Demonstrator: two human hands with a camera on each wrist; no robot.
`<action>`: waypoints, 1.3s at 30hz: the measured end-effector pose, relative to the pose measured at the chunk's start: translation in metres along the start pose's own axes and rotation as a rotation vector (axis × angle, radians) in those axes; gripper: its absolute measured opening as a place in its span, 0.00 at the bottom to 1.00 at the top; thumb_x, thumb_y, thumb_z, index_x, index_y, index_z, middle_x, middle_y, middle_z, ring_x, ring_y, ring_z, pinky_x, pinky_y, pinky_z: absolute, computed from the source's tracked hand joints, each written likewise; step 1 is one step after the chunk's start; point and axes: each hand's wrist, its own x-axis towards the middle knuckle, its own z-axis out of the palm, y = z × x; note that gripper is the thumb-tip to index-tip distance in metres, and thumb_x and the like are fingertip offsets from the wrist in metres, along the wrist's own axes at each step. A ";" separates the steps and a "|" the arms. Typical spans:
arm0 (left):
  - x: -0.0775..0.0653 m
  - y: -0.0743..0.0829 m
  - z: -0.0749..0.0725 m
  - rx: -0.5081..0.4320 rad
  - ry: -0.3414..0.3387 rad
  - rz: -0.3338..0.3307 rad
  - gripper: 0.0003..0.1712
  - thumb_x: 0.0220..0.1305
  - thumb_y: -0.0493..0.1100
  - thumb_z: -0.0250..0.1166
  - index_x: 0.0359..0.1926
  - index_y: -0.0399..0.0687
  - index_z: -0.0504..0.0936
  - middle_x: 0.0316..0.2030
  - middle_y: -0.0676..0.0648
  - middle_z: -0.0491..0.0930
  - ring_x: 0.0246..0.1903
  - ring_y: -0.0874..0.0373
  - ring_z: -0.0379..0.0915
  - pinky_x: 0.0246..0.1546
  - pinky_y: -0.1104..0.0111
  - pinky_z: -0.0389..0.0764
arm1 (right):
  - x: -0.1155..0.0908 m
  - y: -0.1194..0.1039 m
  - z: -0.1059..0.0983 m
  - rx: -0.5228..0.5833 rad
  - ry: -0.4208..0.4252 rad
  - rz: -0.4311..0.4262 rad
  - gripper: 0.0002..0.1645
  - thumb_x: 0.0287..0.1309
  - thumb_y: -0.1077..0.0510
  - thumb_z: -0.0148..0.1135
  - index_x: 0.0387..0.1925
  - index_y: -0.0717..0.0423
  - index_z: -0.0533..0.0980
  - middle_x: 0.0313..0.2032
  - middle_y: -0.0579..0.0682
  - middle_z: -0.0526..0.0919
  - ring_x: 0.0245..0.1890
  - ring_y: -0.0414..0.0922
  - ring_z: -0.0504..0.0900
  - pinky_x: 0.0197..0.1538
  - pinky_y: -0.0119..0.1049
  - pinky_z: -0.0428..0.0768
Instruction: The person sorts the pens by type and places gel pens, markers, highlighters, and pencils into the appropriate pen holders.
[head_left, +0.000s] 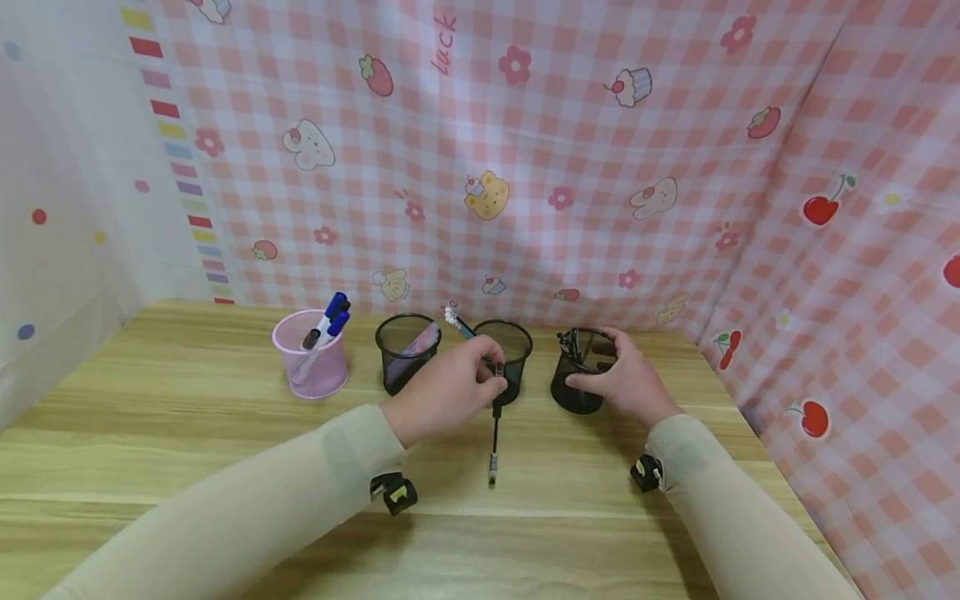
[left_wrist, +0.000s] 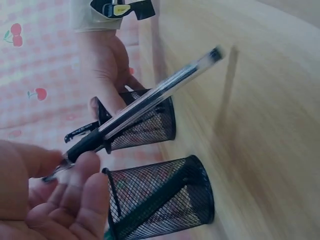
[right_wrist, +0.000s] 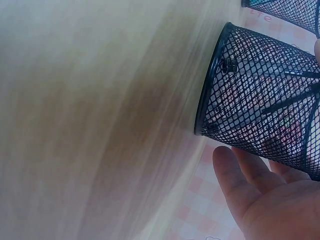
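Note:
My left hand (head_left: 450, 387) pinches a gel pen (left_wrist: 150, 100) with a clear barrel and black grip between thumb and fingers. The pen (head_left: 494, 442) hangs upright in front of a black mesh pen cup (head_left: 517, 375), above the table. In that cup leans a dark green pen with a white beaded top (head_left: 451, 315). Farther right, my right hand (head_left: 637, 383) holds another black mesh cup (head_left: 576, 398), thumb in front and fingers around the far side. Several black pens (head_left: 572, 343) stand in it. The right wrist view shows the cup's mesh wall (right_wrist: 260, 105) with my fingers beside it.
Left of my left hand stands a black mesh cup (head_left: 392, 367) with a pinkish-purple item inside. A pink cup (head_left: 333, 375) with blue and black capped markers (head_left: 332, 321) is at the far left. Patterned cloth (head_left: 555, 150) hangs behind the wooden table (head_left: 187, 417) and along its right.

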 end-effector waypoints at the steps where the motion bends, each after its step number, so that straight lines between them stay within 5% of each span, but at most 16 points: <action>1: 0.001 0.001 0.000 -0.031 0.022 0.011 0.14 0.77 0.47 0.64 0.58 0.51 0.77 0.38 0.52 0.87 0.32 0.60 0.82 0.31 0.65 0.80 | 0.000 0.000 0.000 -0.001 0.000 0.000 0.69 0.54 0.42 0.81 0.83 0.57 0.47 0.76 0.60 0.68 0.77 0.62 0.64 0.78 0.61 0.64; 8: 0.011 0.010 0.005 -0.180 0.205 0.128 0.11 0.78 0.44 0.63 0.55 0.49 0.75 0.36 0.53 0.85 0.35 0.58 0.85 0.33 0.64 0.82 | 0.001 0.002 0.001 -0.004 0.004 -0.003 0.69 0.54 0.41 0.81 0.83 0.57 0.47 0.76 0.61 0.68 0.77 0.63 0.65 0.77 0.61 0.64; 23: 0.038 0.031 0.017 -0.370 0.421 0.237 0.09 0.79 0.43 0.61 0.54 0.47 0.73 0.42 0.42 0.86 0.37 0.45 0.85 0.32 0.66 0.79 | 0.000 0.000 0.000 -0.014 0.014 0.016 0.68 0.53 0.41 0.81 0.82 0.56 0.50 0.76 0.60 0.69 0.76 0.62 0.66 0.77 0.61 0.65; 30: 0.044 0.032 0.025 -0.300 0.475 0.232 0.11 0.78 0.43 0.62 0.55 0.46 0.75 0.43 0.46 0.86 0.35 0.57 0.82 0.36 0.66 0.82 | 0.001 0.001 0.000 -0.033 0.016 0.022 0.69 0.53 0.40 0.81 0.83 0.56 0.49 0.76 0.61 0.67 0.76 0.63 0.65 0.77 0.61 0.65; 39: 0.045 0.032 0.028 -0.246 0.499 0.246 0.13 0.78 0.44 0.62 0.57 0.45 0.75 0.43 0.46 0.87 0.35 0.57 0.82 0.36 0.66 0.83 | 0.001 0.002 0.000 -0.020 0.019 0.017 0.68 0.53 0.40 0.81 0.82 0.56 0.49 0.76 0.60 0.68 0.76 0.62 0.66 0.77 0.61 0.65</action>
